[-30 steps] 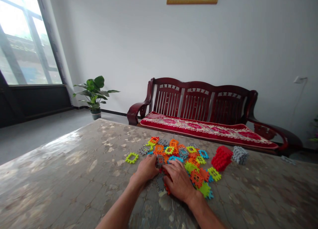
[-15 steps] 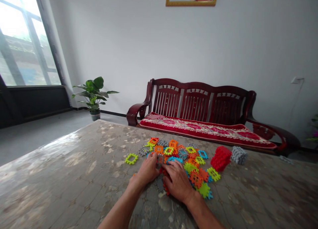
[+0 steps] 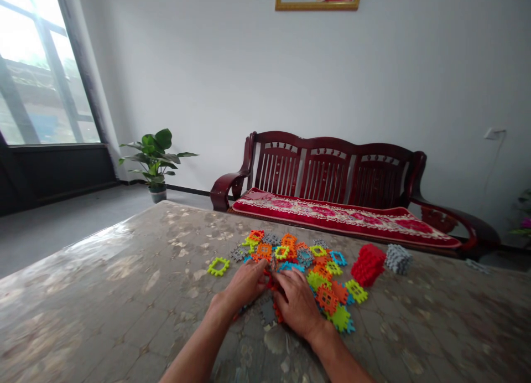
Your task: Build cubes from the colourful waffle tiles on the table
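Observation:
My left hand [image 3: 248,283] is low over the table, its fingers curled in at the near edge of a pile of notched plastic building tiles [image 3: 305,255]. Facing it, my right hand [image 3: 298,303] has its fingers bent inward. Both sets of fingertips meet at a red building tile [image 3: 271,282], which is mostly covered by the fingers. Under and between the hands, a grey tile [image 3: 267,312] lies on the table. A lime square frame tile [image 3: 218,266] rests apart, left of the pile. Orange and lime tiles [image 3: 327,298] lie beside my right hand.
Right of the pile stand a red stack of tiles [image 3: 368,265] and a grey stack [image 3: 399,259]. A few grey pieces [image 3: 477,266] lie farther right on the patterned tabletop [image 3: 103,294]. Behind the table are a wooden bench [image 3: 323,172] and a potted plant [image 3: 155,161].
My left hand has drawn slightly nearer and turned inward, uncovering the orange tile beyond it. More red shows between my fingertips. My right hand stays nearly in place.

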A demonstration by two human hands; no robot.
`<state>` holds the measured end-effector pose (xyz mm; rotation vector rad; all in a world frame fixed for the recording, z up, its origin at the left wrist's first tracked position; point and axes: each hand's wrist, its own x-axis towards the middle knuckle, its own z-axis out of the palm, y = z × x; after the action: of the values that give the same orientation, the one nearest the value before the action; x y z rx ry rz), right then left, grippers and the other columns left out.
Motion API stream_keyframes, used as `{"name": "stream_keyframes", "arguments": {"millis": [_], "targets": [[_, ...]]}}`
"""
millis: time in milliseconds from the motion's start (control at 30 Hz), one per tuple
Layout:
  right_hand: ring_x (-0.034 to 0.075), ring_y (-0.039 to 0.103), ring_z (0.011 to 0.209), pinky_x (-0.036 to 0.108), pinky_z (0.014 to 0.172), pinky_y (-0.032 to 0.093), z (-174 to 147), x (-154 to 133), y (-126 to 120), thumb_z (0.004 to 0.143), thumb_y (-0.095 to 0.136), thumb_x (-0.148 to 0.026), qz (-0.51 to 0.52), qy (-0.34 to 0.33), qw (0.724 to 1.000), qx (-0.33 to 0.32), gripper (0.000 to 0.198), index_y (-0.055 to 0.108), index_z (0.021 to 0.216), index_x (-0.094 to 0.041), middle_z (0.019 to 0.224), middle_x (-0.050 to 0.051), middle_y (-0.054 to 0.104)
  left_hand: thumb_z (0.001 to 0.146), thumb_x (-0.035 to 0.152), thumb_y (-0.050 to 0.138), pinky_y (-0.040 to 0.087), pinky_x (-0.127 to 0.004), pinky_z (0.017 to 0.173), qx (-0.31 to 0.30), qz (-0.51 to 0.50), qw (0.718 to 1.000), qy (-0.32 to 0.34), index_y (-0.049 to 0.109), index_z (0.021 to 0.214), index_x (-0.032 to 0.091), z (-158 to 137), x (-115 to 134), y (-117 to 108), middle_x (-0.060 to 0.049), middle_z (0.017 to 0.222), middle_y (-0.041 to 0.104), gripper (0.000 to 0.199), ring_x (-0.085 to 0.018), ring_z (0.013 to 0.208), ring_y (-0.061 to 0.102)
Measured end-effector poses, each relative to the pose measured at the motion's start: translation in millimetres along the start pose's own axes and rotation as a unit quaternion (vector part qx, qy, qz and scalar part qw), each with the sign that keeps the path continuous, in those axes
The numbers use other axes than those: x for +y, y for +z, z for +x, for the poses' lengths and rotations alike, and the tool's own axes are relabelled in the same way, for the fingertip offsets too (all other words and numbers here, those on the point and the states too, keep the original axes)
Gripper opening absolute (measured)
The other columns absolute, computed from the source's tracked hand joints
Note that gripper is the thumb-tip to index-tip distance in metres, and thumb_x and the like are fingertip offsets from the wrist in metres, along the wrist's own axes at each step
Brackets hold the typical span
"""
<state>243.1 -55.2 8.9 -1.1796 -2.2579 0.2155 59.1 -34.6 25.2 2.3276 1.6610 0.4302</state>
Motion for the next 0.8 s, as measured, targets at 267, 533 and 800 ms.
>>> {"name": "stream_keyframes", "arguments": {"millis": [267, 533, 800], "targets": [[0.022, 0.058, 0.116, 0.042, 0.113, 0.034, -2, 6, 5, 0.086, 0.054, -0.013, -0.006, 0.006, 0.999, 0.034, 0.042, 0.061, 0.127, -0.021, 0.120, 0.007, 0.068, 0.077, 0.020, 0.056, 0.041, -0.027, 0.084, 0.003, -0.012, 0.999, 0.036, 0.054, 0.092, 0.021, 1, -6, 2, -0.004, 0.095, 0.068, 0.016, -0.021, 0.097, 0.058], [0.023, 0.059, 0.112, 0.045, 0.111, 0.035, 0, 8, 7, 0.086, 0.053, -0.012, -0.005, -0.007, 0.999, 0.042, 0.041, 0.062, 0.125, -0.020, 0.117, 0.008, 0.069, 0.084, 0.012, 0.043, 0.040, -0.030, 0.083, -0.056, 0.051, 0.997, -0.001, 0.057, 0.095, 0.020, -2, 10, -6, -0.009, 0.101, 0.069, 0.020, -0.022, 0.097, 0.061], [0.023, 0.060, 0.109, 0.043, 0.101, 0.046, -1, 20, 13, 0.085, 0.051, -0.011, 0.020, 0.018, 0.993, 0.119, 0.044, 0.061, 0.126, -0.023, 0.115, 0.007, 0.069, 0.081, 0.019, 0.051, 0.035, -0.023, 0.066, -0.035, -0.170, 0.985, 0.005, 0.053, 0.087, 0.020, -3, 2, -13, 0.002, 0.078, 0.056, 0.007, -0.013, 0.072, 0.048]]}}
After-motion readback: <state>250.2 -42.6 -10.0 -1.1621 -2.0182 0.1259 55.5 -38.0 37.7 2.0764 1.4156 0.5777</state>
